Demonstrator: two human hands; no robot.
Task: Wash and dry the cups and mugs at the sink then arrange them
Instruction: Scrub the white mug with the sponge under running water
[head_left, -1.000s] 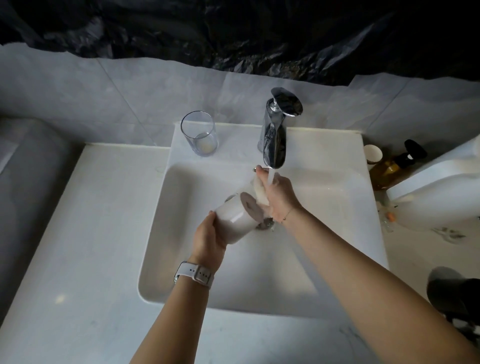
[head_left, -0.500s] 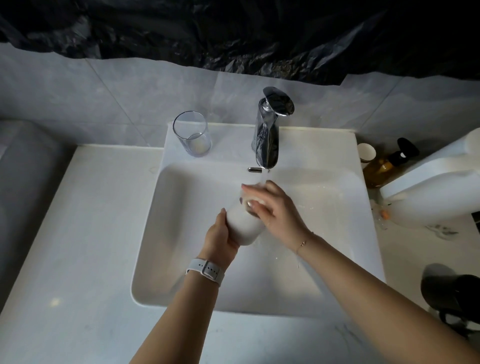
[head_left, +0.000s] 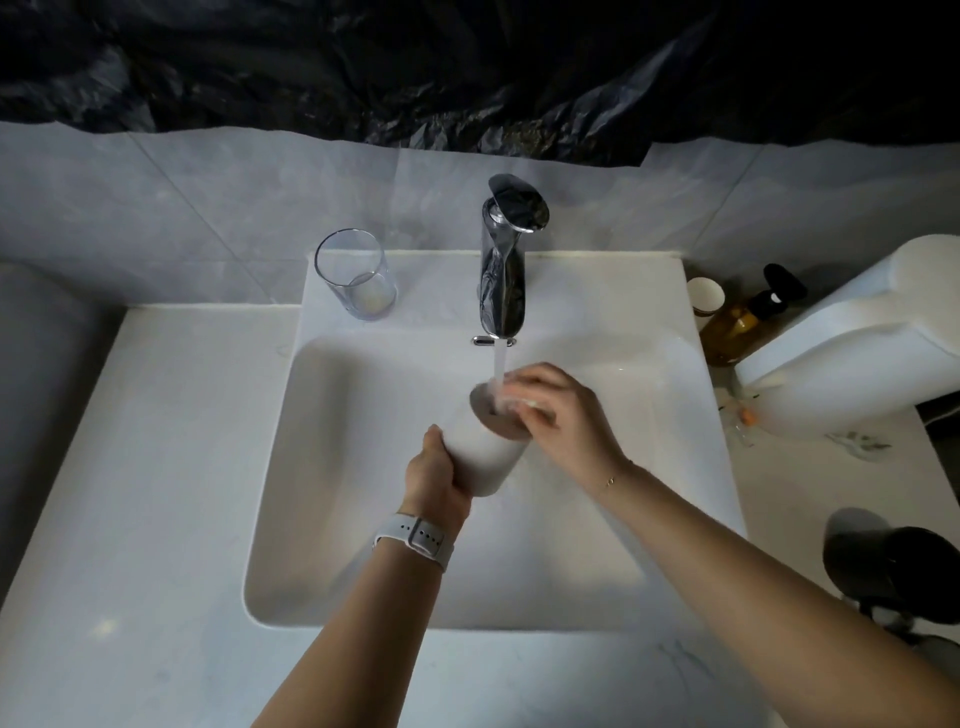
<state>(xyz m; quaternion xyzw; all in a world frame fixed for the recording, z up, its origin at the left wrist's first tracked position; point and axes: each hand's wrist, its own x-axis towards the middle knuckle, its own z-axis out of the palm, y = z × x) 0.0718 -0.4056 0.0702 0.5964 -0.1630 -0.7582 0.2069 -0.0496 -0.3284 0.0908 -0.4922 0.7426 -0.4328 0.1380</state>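
Note:
My left hand (head_left: 435, 470) grips the base of a white cup (head_left: 485, 452) and holds it tilted over the white sink (head_left: 363, 519), mouth up under the running tap (head_left: 506, 265). Water streams into the cup's mouth. My right hand (head_left: 561, 415) is at the cup's rim, fingers curled over its far edge; its fingertips are blurred. A clear glass (head_left: 358, 275) stands upright on the sink's back ledge, left of the tap.
A small paper cup (head_left: 705, 296) and an amber pump bottle (head_left: 743, 322) stand right of the sink, beside a large white jug (head_left: 857, 353). A dark object (head_left: 898, 571) sits at the right edge. White countertop (head_left: 130, 493) spreads to the left.
The cup has turned from lying sideways to mouth up under the stream. My right hand moved from the cup's opening to its rim. The view shifted slightly.

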